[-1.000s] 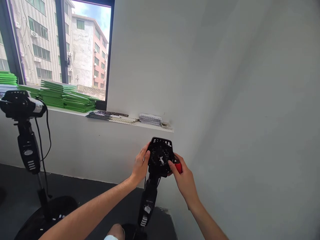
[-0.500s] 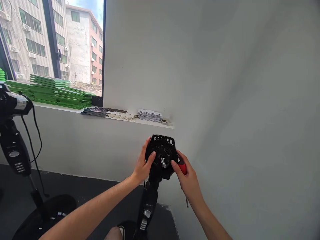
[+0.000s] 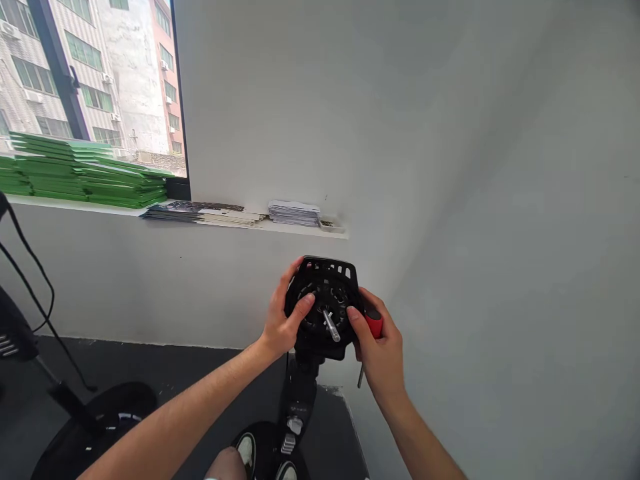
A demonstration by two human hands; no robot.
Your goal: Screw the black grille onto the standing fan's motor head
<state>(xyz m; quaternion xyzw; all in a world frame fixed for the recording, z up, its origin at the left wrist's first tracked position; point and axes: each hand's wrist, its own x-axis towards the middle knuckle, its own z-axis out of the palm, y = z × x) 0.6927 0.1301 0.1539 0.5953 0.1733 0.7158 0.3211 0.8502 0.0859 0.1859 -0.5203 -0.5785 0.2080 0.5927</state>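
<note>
A black fan motor head (image 3: 326, 340) faces me on top of its black stand (image 3: 300, 400), with a bare metal shaft (image 3: 331, 327) sticking out of its middle. My left hand (image 3: 285, 317) grips the head's left side, thumb on the front face and fingers around the edge. On the right side, my right hand (image 3: 377, 340) presses its thumb to the face while also holding a screwdriver (image 3: 375, 324) with a red and black handle. The screwdriver's metal blade points down below the hand. No blades or grille are on this fan head.
A second black fan stand (image 3: 75, 407) with a round base and hanging cable is at the left. On the sill (image 3: 300, 230) lie green folded stacks (image 3: 85, 177), paper piles (image 3: 294, 213) and a small tray of tiny parts (image 3: 331, 224). A wall rises close on the right.
The view has shifted right and tilted down, showing more of my shoes. The fan head has tilted, so its shaft looks longer. Both hands keep their hold on it.
</note>
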